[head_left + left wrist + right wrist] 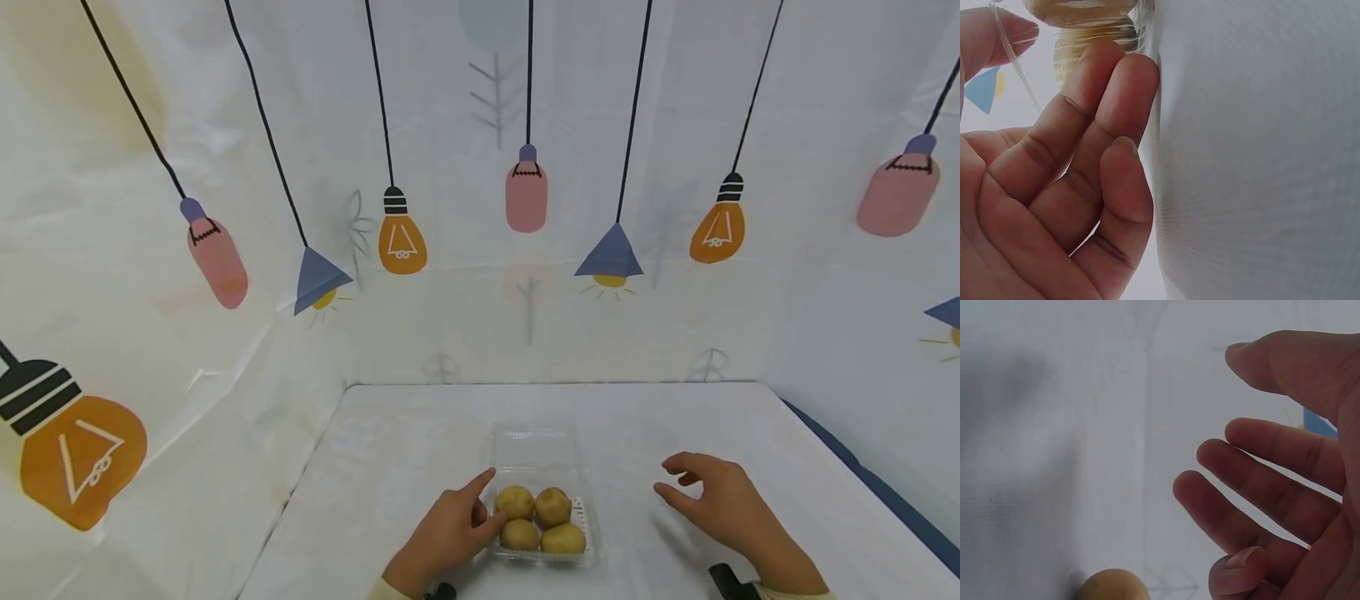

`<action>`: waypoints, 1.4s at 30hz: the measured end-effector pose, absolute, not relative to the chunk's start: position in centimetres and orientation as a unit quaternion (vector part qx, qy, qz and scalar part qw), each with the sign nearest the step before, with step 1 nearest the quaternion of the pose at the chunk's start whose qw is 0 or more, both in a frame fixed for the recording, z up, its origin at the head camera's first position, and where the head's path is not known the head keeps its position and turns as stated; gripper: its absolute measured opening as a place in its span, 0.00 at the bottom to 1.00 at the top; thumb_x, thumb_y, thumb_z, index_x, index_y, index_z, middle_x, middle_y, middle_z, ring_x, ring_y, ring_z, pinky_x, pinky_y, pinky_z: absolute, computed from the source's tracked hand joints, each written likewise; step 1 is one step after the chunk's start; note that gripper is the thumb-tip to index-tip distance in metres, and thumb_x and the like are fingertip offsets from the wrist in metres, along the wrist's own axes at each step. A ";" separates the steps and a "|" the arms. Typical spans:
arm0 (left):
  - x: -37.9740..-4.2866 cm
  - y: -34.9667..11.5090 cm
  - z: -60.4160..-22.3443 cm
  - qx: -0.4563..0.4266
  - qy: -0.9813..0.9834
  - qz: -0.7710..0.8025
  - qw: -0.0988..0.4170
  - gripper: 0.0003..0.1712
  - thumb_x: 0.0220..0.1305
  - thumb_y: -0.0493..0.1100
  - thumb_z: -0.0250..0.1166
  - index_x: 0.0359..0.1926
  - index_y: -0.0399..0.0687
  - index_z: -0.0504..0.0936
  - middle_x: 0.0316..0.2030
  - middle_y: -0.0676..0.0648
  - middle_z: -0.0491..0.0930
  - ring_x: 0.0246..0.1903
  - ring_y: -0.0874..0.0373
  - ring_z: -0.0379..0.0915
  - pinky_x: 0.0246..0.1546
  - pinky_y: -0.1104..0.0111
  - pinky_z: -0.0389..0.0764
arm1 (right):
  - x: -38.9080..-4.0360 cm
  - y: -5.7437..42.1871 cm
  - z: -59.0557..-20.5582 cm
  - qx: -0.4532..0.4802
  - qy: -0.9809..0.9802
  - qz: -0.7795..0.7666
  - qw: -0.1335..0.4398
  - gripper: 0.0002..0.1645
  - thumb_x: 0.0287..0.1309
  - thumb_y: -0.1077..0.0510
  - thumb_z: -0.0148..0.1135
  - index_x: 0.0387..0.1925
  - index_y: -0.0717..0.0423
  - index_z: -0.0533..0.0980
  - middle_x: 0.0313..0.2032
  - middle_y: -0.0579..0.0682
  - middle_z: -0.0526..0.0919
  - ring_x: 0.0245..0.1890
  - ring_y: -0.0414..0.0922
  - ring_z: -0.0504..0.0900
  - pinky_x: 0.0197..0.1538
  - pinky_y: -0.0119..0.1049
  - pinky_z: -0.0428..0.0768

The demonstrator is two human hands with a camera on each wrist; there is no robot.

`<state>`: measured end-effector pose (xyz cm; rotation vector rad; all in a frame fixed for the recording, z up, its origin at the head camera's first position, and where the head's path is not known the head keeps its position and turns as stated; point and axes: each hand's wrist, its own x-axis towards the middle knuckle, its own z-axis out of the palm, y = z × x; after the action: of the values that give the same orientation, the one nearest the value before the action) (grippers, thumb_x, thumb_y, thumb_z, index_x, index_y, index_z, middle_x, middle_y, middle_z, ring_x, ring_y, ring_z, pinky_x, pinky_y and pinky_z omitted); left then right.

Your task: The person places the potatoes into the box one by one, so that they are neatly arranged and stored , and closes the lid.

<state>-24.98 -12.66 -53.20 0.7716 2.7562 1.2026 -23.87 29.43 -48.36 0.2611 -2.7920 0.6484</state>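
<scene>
Several yellow-brown potatoes [553,507] sit in a clear plastic clamshell container [592,533], its lid [534,450] folded back away from me. My left hand [453,529] holds the container's left side. Its thumb reaches over the rim near the potatoes, while the other fingers [1116,94] bend against the outer wall. The left index finger points forward along the edge in the head view. Off to the right, my right hand [712,500] hovers above the table, holding nothing, thumb and fingers apart. A potato [1113,587] shows partly at the bottom of the right wrist view.
The white-covered table [420,433] ends at a back wall of printed cloth [465,325] with lamp drawings. Cloth also hangs along the left and right sides. A dark blue strip [862,475] runs beside the table's right edge.
</scene>
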 end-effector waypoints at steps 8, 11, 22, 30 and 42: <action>-25.0 -12.4 -53.2 0.250 0.889 0.382 0.020 0.43 0.74 0.59 0.66 0.79 0.40 0.66 0.23 0.64 0.77 0.19 0.70 0.70 0.22 0.72 0.74 | -23.4 30.8 -48.3 0.050 -0.965 0.214 0.140 0.24 0.57 0.46 0.80 0.49 0.56 0.86 0.45 0.52 0.89 0.41 0.51 0.88 0.43 0.56 0.85; -25.1 -12.4 -53.2 0.255 0.890 0.377 0.018 0.43 0.74 0.60 0.66 0.79 0.40 0.66 0.23 0.64 0.77 0.19 0.70 0.69 0.22 0.72 0.75 | -23.3 31.7 -48.0 0.025 -0.967 0.209 0.142 0.26 0.58 0.44 0.79 0.50 0.58 0.86 0.46 0.56 0.89 0.42 0.55 0.88 0.42 0.57 0.84; -25.0 -12.7 -53.0 0.256 0.891 0.375 0.015 0.43 0.75 0.59 0.65 0.79 0.39 0.65 0.24 0.64 0.77 0.20 0.70 0.70 0.23 0.72 0.75 | -23.8 35.2 -47.2 -0.066 -0.978 0.189 0.060 0.48 0.54 0.30 0.76 0.59 0.66 0.80 0.52 0.71 0.83 0.44 0.64 0.83 0.38 0.59 0.82; -25.1 -12.8 -53.2 0.254 0.892 0.374 0.015 0.43 0.75 0.60 0.65 0.79 0.40 0.65 0.23 0.64 0.77 0.19 0.70 0.69 0.23 0.72 0.74 | -23.9 36.4 -47.5 -0.104 -0.972 0.210 -0.027 0.64 0.49 0.17 0.69 0.61 0.71 0.76 0.53 0.74 0.81 0.47 0.67 0.81 0.43 0.63 0.80; -25.3 -12.6 -53.5 0.265 0.891 0.369 0.007 0.43 0.76 0.60 0.64 0.79 0.39 0.64 0.24 0.65 0.76 0.20 0.70 0.70 0.23 0.72 0.75 | -24.0 36.6 -48.3 -0.113 -0.967 0.223 -0.042 0.60 0.49 0.18 0.71 0.53 0.71 0.77 0.46 0.70 0.81 0.42 0.61 0.81 0.41 0.58 0.80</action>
<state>-25.26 -12.62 -53.46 0.8273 2.7871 1.1533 -23.95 36.56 -48.30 -0.3648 -3.1240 0.7194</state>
